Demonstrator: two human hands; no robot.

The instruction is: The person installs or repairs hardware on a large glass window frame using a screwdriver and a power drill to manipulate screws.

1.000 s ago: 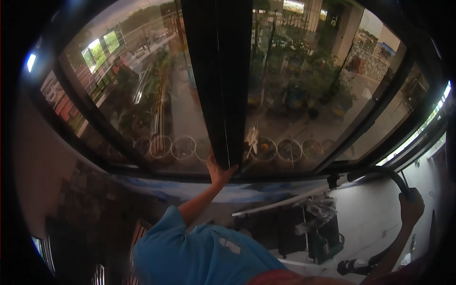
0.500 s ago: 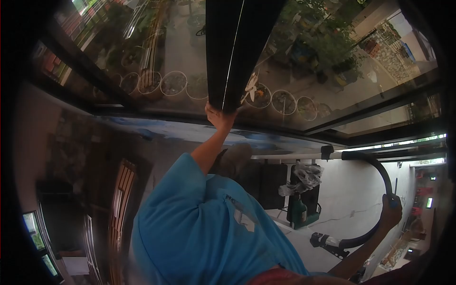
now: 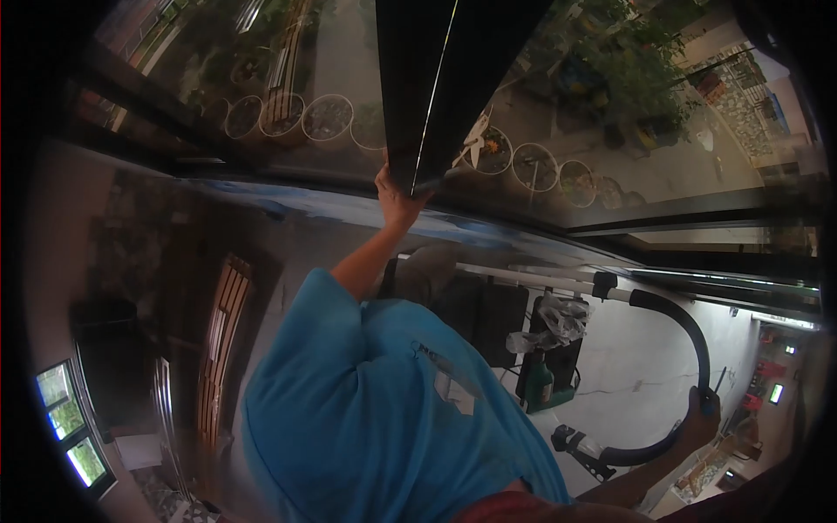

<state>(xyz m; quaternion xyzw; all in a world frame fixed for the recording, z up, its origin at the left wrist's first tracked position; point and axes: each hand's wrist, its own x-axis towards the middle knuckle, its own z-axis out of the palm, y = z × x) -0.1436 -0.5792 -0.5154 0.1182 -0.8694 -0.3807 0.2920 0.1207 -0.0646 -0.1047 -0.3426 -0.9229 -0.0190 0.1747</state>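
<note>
My left hand reaches up to the lower end of a wide black window frame post, its fingers curled against the left edge and partly hidden behind it. A pale line runs down the post. On the right, my right hand is closed around a curved black padded bar. From that fist sticks up a thin dark rod with a bit of blue at its base, perhaps a screwdriver. The curved bar joins a white tube through a black fitting.
Behind the glass stand several round pots and leafy plants. Below the bar are a green bottle and a crumpled plastic bag. A slatted wooden piece stands on the left, near a black piece of furniture.
The view has tilted slightly. My right hand appears a little lower and further left, still at the curved bar. My left hand stays at the post's lower end.
</note>
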